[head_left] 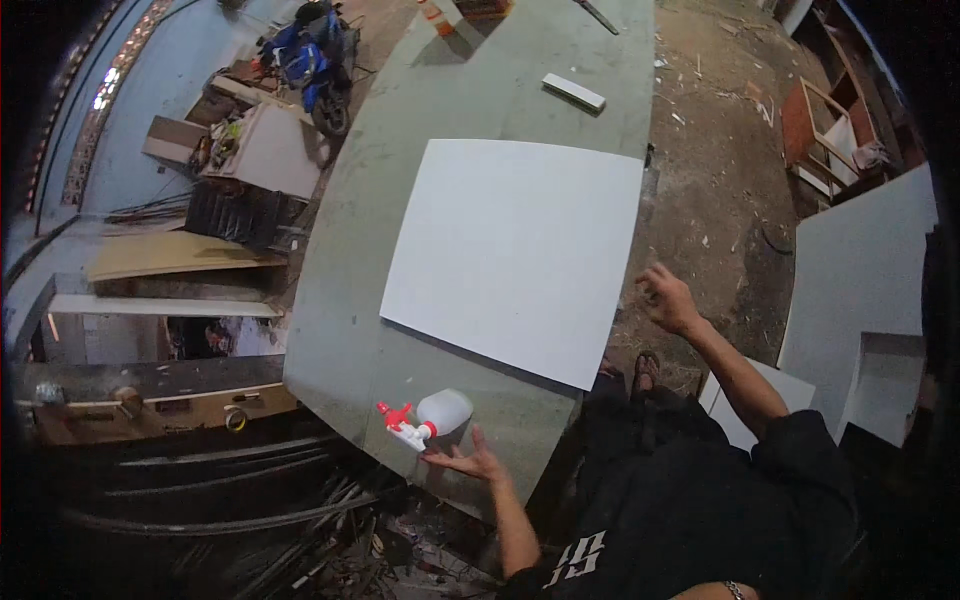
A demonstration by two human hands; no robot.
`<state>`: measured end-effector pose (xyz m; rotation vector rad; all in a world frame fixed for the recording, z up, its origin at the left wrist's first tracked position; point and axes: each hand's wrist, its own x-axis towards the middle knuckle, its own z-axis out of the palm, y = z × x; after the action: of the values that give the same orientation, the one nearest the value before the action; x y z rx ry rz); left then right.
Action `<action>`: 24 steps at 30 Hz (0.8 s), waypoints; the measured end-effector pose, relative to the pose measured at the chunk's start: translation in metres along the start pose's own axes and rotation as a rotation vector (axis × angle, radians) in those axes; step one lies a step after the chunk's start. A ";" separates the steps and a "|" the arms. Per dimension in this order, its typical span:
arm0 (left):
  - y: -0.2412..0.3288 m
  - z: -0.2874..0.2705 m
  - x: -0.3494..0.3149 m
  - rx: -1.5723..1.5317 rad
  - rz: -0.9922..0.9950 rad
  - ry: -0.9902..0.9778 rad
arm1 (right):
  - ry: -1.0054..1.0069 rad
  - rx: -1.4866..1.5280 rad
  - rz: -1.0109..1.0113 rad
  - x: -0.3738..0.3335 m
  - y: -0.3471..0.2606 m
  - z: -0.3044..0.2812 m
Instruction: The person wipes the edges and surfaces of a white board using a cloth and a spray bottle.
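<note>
A white spray bottle with a red and white trigger head is at the near left end of the green table. Its head points left; I cannot tell whether it stands or lies tilted. My left hand is right by the trigger head, palm up, fingers spread, not wrapped around it. A flat white rectangular board lies across the middle of the table. Just off the board's right edge, my right hand hovers with loosely bent fingers, parted and with nothing visible in them.
On the green table, a small white block and an orange-white bottle sit beyond the board. Large white panels lean at right. A blue motorcycle stands far left; metal rods lie near left.
</note>
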<state>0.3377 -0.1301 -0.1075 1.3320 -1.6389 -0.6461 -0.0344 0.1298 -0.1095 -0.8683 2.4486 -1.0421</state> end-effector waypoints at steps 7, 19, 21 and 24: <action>-0.035 -0.009 0.099 -0.298 -0.001 -0.616 | 0.030 0.463 0.230 -0.017 0.014 0.037; 0.182 0.091 0.084 -0.334 0.126 -1.445 | -0.056 0.294 0.305 -0.019 0.013 0.008; 0.204 0.124 0.058 -0.327 0.118 -1.618 | 0.022 0.449 0.458 -0.021 0.026 -0.002; 0.205 0.176 0.020 -0.211 0.002 -1.731 | 0.157 0.517 0.546 -0.027 0.051 -0.015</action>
<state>0.0848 -0.1152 -0.0115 0.3716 -2.6196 -2.2472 -0.0420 0.1833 -0.1351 0.0469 2.1629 -1.4453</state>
